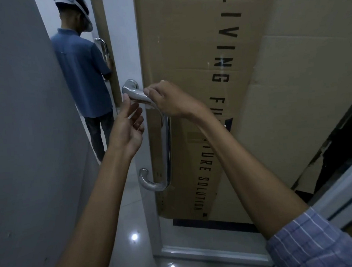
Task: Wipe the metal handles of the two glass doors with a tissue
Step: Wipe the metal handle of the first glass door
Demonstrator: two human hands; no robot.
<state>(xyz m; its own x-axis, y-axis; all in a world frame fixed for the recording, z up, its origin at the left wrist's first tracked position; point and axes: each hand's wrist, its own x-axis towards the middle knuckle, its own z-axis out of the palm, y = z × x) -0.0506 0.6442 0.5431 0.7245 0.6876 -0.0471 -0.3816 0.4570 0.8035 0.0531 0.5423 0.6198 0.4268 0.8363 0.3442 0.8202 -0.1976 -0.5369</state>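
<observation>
Evidently the tissue (149,103) is being pinched around the upper bend of the metal handle (167,146) by the right hand (170,99), while the left hand (127,123) is being held open just beneath, likely for support.

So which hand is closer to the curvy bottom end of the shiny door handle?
Left, though neither is close. The left hand hovers open under the metal handle's top bend. The right hand sits higher, gripping that top bend with a tissue.
</observation>
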